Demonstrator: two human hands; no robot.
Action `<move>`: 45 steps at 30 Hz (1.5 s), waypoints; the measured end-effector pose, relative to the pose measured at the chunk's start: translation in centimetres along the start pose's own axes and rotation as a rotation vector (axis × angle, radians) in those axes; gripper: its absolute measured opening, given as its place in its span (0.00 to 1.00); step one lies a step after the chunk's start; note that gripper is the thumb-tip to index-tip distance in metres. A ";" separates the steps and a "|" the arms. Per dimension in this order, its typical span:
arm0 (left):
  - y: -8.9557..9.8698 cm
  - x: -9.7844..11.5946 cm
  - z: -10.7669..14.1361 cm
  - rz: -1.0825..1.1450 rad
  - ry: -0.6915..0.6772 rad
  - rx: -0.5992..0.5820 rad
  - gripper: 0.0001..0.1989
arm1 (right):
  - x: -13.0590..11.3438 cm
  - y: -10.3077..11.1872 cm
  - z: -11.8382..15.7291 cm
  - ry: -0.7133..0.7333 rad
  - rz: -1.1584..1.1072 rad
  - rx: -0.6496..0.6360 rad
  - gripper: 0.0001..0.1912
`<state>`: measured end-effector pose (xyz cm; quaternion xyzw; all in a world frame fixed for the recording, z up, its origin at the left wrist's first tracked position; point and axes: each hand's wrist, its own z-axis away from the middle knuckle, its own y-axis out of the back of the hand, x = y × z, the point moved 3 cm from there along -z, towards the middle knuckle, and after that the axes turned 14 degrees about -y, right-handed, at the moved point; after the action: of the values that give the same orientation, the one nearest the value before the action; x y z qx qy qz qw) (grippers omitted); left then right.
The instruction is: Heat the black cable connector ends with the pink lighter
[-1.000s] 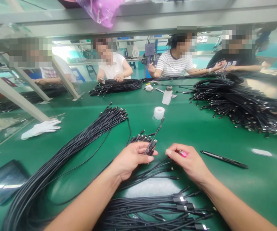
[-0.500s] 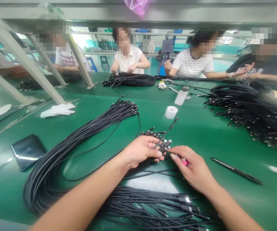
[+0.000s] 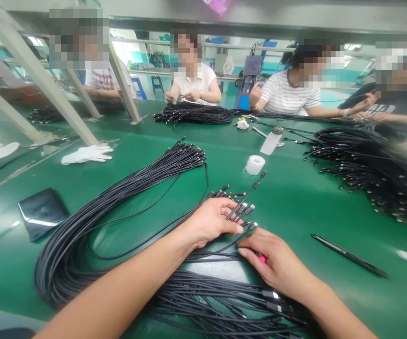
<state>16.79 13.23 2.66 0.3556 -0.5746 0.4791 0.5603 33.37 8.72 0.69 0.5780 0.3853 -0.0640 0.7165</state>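
Black cable ends [image 3: 244, 209] lie bunched in the left hand [image 3: 208, 223], fingers [image 3: 224, 221] clenched around them; the right hand [image 3: 274, 263] has fingers [image 3: 249, 252] grasping a small pink object [image 3: 262, 259] over the green tabletop [image 3: 295, 202]

Factory cable workshop: workers [image 3: 192, 84] are sitting around a long green-topped desk [image 3: 288, 207], with heaps of black cables [image 3: 366, 174] and a white cotton glove [image 3: 86, 154] lying on it.

Left hand [image 3: 210, 222]: pressing down on a bunch of black cable ends [image 3: 241, 212]
Right hand [image 3: 276, 266]: gripping a small pink object [image 3: 262, 259], resting just below those cables
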 end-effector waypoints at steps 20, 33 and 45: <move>-0.2 -0.6 0.1 -0.088 -0.002 -0.015 0.19 | -0.4 -0.5 0.2 -0.039 -0.010 -0.092 0.11; -0.7 -0.9 0.2 -0.090 0.002 -0.029 0.17 | 1.5 0.9 -0.5 -0.301 -0.331 0.201 0.11; -1.2 -0.6 0.7 -0.127 -0.036 -0.079 0.18 | 1.0 1.2 -0.3 -0.249 -0.379 0.231 0.09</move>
<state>17.77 12.13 2.35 0.3775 -0.5791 0.4131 0.5929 34.56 9.77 0.94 0.5612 0.3857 -0.3117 0.6626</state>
